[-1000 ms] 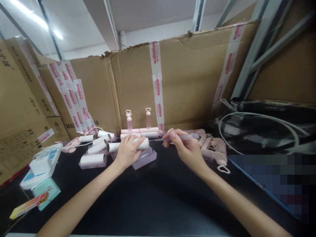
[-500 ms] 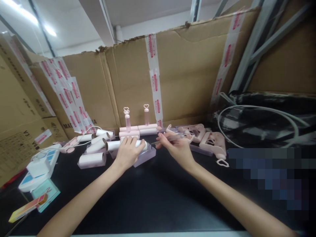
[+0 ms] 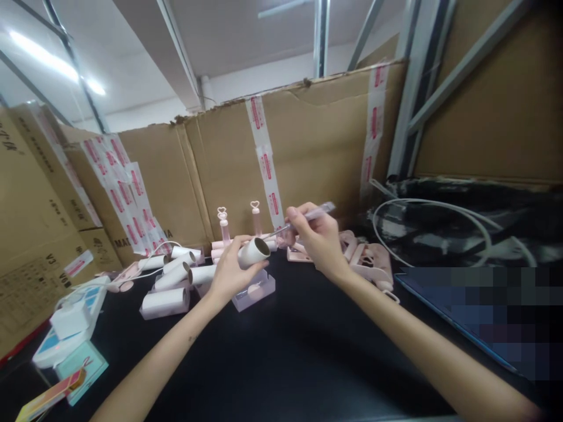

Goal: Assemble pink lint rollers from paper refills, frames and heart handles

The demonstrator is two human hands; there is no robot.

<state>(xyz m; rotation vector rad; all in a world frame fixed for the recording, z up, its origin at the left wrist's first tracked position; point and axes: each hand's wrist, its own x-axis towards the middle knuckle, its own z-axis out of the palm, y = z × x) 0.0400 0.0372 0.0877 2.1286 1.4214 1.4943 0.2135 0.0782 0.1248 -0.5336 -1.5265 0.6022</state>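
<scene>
My left hand (image 3: pixel 231 266) is closed around a white hollow tube (image 3: pixel 254 252), its open dark end tilted up toward me. Pen-style, my right hand (image 3: pixel 319 240) grips a slim screwdriver (image 3: pixel 324 208) with a thin metal shaft and a clear handle. The shaft's tip is close to the tube's rim; whether it touches I cannot tell. Just below the tube is a translucent lilac tray (image 3: pixel 253 300) with a round pinkish piece in it. More white tubes (image 3: pixel 163 300) lie in similar trays left of my left hand.
Heart-topped pink wands (image 3: pixel 255 217) stand at the back. Pink plastic frames (image 3: pixel 373 261) lie right of my right hand. On the left are a power strip (image 3: pixel 57 346), a teal box (image 3: pixel 88 372) and a yellow-orange box (image 3: pixel 48 398). Cardboard (image 3: pixel 220 170) walls the back; a white cable (image 3: pixel 378 234) loops at right.
My left hand has lifted the white tube out of its tray and turned its open end toward me. My right hand has raised the screwdriver, its tip now near the tube's rim.
</scene>
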